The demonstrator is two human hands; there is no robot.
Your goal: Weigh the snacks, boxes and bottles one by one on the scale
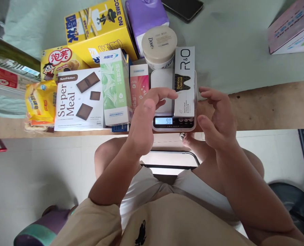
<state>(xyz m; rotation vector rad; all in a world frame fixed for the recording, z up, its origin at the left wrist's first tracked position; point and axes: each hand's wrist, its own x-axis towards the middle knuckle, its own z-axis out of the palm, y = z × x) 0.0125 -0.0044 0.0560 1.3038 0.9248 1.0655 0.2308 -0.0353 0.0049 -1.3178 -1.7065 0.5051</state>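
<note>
A white kitchen scale [161, 80] lies at the table's front edge, its lit display [163, 121] reading 90. On its right half rests a white and black R&O toothpaste box [184, 82]. My left hand [147, 119] hovers over the scale's left side, fingers apart and holding nothing; its fingertips come near the toothpaste box in the view. My right hand [218, 118] is raised just right of the scale, with thumb and fingers spread and nothing in them. Left of the scale stand a pink box [139, 80] and a green and white box [116, 87], the pink one partly hidden by my left hand.
Farther left are a Su-per Meal box [79, 99], a yellow snack packet [40, 102] and yellow boxes [100, 30]. Behind the scale stand a Dove jar [159, 44] and a purple pack [147, 15]. A black phone [184, 8] and a pink box [292, 27] lie farther off.
</note>
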